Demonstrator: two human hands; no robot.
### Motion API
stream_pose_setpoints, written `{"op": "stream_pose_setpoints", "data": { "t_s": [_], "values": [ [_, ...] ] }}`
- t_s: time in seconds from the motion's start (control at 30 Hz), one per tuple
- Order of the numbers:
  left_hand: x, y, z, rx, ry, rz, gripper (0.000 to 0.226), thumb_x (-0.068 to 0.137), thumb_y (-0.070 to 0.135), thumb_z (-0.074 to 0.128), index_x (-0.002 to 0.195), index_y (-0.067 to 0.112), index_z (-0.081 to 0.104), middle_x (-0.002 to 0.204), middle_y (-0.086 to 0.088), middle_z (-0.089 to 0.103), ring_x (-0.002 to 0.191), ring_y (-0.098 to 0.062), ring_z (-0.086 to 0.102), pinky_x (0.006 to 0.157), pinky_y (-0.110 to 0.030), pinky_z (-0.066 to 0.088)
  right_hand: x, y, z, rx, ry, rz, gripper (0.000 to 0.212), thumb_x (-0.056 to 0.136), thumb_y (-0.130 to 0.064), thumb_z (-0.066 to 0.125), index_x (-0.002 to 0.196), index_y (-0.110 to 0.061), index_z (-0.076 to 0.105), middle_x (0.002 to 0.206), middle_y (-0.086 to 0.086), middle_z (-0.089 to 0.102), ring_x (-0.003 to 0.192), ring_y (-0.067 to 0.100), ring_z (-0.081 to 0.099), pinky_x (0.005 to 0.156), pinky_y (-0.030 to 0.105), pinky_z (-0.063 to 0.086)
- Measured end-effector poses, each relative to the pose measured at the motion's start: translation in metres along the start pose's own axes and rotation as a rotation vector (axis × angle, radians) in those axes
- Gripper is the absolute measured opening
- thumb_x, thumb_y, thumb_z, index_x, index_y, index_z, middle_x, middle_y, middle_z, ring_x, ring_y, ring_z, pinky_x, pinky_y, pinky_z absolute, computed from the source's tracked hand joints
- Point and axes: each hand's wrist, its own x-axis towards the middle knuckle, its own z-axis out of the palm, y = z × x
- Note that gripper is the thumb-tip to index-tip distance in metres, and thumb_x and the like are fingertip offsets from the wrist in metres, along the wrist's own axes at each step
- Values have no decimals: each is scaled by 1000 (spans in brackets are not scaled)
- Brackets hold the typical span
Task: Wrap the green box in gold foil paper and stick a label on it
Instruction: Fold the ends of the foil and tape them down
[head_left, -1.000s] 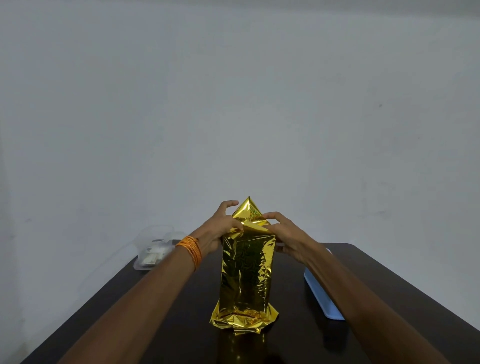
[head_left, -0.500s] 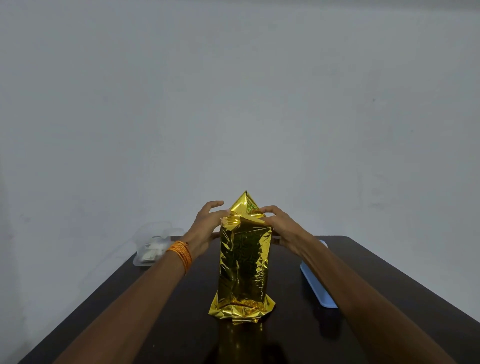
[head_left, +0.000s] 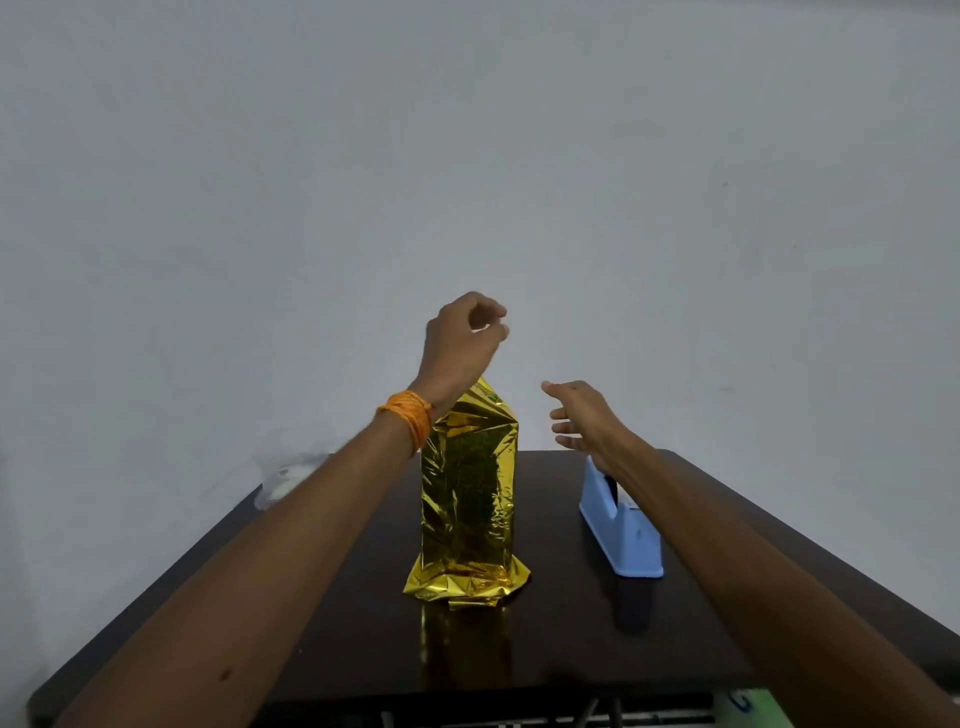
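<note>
Table (head_left: 597, 649): dark, glossy brown top filling the lower half of the frame. It mirrors the gold just below the package. Wall (head_left: 467, 156) behind it: plain pale grey, taking the whole upper half.

Green box (head_left: 467, 493) stands upright at centre frame on the table, wrapped in gold foil paper (head_left: 465, 584). The foil flares crumpled at the base and is folded to a peak at the top.

Your left hand (head_left: 460, 340) hangs above the peak, clear of the foil, fingers curled in toward the thumb. You cannot tell if they pinch anything. Orange thread band (head_left: 408, 418) on that wrist.

Your right hand (head_left: 584, 421), right of the box and apart from it, has its fingers spread and holds nothing. It is above the far end of a light blue tape dispenser (head_left: 623, 540).

Blurred clear container (head_left: 283, 480) at the table's left far edge.
</note>
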Motion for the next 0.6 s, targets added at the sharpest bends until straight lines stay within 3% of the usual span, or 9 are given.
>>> {"op": "stream_pose_setpoints", "data": {
  "t_s": [0.07,0.17,0.33,0.47,0.6],
  "values": [
    [-2,15,22,54,-30,75,16,89,10,65,104,11,71,103,2,70,98,-8,63,82,-13,48,-2,5,-16,-45,60,-12,36,100,-41,54,121,-12,52,111,13,61,86,20,58,72,29,52],
    [-12,21,59,73,-101,96,14,86,9,66,98,13,72,97,3,72,93,-10,65,84,-21,53,-6,19,-45,-72,120,18,30,98,-37,58,114,-11,57,105,11,64,83,19,59,72,32,51],
    [-39,-12,118,68,-261,-45,14,83,12,64,92,19,72,90,5,72,88,-13,66,84,-34,56,-18,55,-94,-201,210,48,20,91,-26,65,98,-6,66,89,10,67,71,17,55,64,31,44],
    [-57,-44,147,91,-383,-205,17,81,11,65,94,19,71,93,0,71,93,-18,66,83,-32,55,-27,85,-117,-293,226,87,28,91,-24,64,86,3,66,79,11,59,67,19,48,59,30,38],
    [-74,-65,171,159,-504,-291,18,79,8,66,96,11,69,93,-6,66,91,-22,63,77,-30,51,-27,109,-121,-314,178,196,26,94,-30,62,82,-7,69,72,3,58,59,14,46,53,26,35]
  ]
}}
